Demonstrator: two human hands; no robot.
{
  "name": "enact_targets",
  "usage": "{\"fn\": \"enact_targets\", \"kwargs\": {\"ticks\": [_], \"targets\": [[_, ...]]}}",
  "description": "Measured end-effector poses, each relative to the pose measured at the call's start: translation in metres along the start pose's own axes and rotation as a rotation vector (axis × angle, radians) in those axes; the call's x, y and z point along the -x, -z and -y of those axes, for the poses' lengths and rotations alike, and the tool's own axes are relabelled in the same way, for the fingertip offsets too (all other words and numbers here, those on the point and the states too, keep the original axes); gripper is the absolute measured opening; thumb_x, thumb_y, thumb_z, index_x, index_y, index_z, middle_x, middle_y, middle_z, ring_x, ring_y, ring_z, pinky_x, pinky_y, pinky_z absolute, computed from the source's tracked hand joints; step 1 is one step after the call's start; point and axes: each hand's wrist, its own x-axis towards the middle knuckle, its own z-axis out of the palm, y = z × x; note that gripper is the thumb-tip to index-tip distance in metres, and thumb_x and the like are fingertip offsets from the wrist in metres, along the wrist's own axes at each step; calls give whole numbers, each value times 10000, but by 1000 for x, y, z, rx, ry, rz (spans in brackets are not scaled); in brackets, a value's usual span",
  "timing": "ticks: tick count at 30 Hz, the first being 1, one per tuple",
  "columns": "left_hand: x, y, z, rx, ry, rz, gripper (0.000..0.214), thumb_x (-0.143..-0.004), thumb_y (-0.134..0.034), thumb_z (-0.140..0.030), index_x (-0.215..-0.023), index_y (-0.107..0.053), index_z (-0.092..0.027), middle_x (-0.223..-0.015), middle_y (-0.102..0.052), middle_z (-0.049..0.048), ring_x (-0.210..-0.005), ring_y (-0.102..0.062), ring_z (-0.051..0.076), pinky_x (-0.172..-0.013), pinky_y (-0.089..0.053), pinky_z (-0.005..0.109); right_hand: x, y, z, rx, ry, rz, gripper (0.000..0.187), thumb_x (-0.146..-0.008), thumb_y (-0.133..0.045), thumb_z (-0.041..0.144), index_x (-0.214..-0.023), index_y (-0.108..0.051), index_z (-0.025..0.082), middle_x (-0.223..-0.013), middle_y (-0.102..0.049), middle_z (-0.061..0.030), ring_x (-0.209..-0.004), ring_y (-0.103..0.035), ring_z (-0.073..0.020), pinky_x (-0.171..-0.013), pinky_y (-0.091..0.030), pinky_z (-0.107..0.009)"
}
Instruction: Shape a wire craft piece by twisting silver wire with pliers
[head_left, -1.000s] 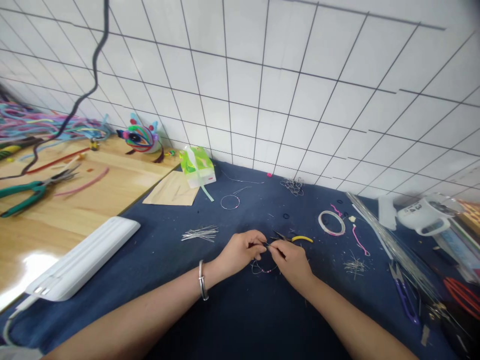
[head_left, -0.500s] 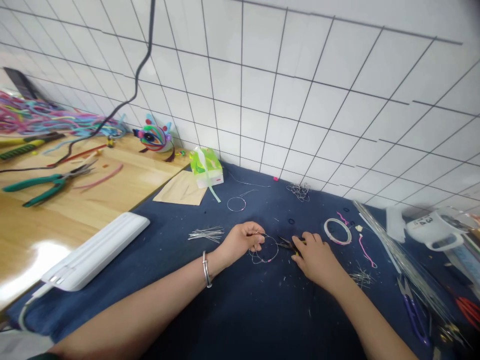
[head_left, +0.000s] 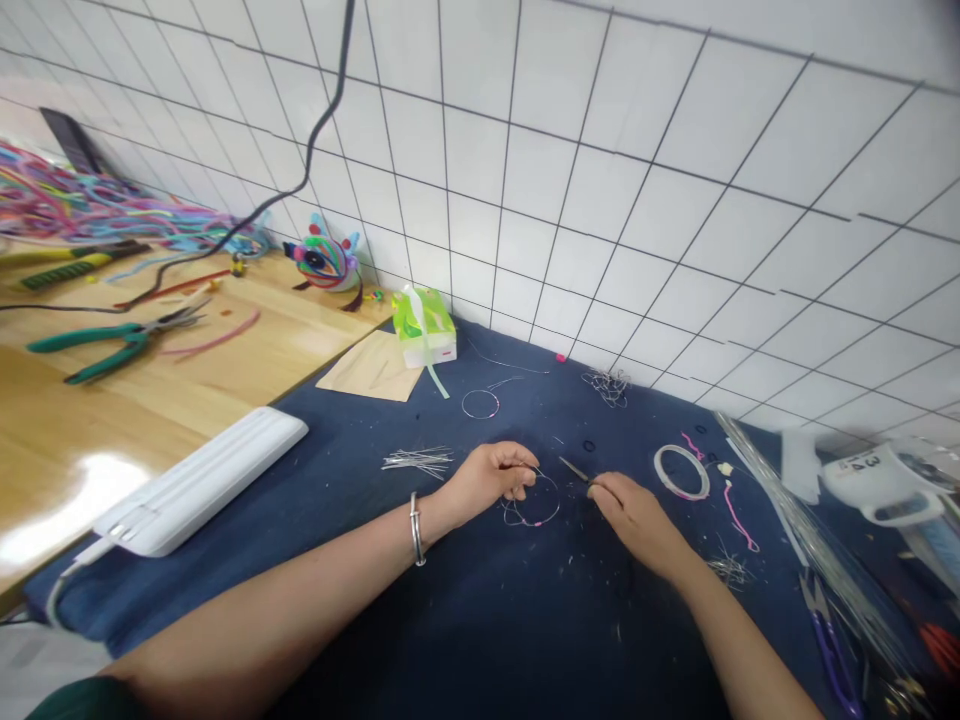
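My left hand (head_left: pixel 491 478), with a silver bangle on its wrist, pinches a thin wire ring (head_left: pixel 556 502) that has a few pink spots on its lower edge. More loose wire hangs below those fingers. To the right, my right hand (head_left: pixel 634 515) is closed around a small pair of pliers (head_left: pixel 576 470); their narrow jaws look closed and point up-left, apart from the ring. The handles are mostly hidden in the palm. Just left of my left hand lies a bundle of short silver wires (head_left: pixel 417 459). Behind it rests another thin wire ring (head_left: pixel 481 404).
A white power bank (head_left: pixel 210 475) and green-handled pliers (head_left: pixel 127 350) lie at left. Toward the wall stands a green tissue pack (head_left: pixel 424 328). On the right are a white tape-like roll (head_left: pixel 681 472), long wires (head_left: pixel 810 530), purple-handled scissors (head_left: pixel 832 640) and a white mug (head_left: pixel 881 480).
The pliers' jaws have closed and turned to point up-left, drawing away from the ring. My right hand has rolled over slightly. The whole view has shifted a little; my left hand keeps its pinch.
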Motion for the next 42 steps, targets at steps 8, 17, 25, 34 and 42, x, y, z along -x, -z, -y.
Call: {"fn": "enact_targets", "kwargs": {"ticks": [8,17,25,34,42], "targets": [[5,1,-10,24,-17,81,195,-731,-588,-258,-891,-602,-149,-740,-634,37,-549,-548,82,-548,-441,218,12,16,22,-562,-138,403,427,-858,-321,511,-850,-569,163,-738,-579,-22,-627,-524,-104,-578,-405,-218],[5,5,-14,25,-15,135,184,-730,-588,-257,-876,-609,-146,-704,-619,27,-546,-549,84,-533,-421,209,11,15,19,-781,-212,444,436,-847,-347,523,-866,-552,139,-742,-573,-36,-621,-530,-104,-579,-421,-229],[4,4,-12,-19,14,192,217,-719,-604,-272,-891,-603,-139,-725,-617,26,-547,-541,80,-525,-413,206,10,12,20,-721,-210,445,436,-850,-348,518,-846,-561,138,-705,-547,-24,-578,-485,-85,-532,-382,-202],[6,3,-13,-26,27,195,219,-718,-600,-272,-891,-607,-138,-744,-621,25,-538,-532,74,-521,-398,206,10,10,17,-716,-198,440,400,-845,-377,506,-839,-557,149,-688,-505,0,-556,-421,-65,-499,-319,-180],[6,3,-13,-19,36,193,206,-717,-599,-263,-884,-610,-142,-716,-614,14,-534,-529,72,-514,-390,200,9,8,16,-722,-192,454,401,-850,-369,503,-847,-554,148,-684,-503,0,-562,-428,-69,-506,-318,-185]]}}
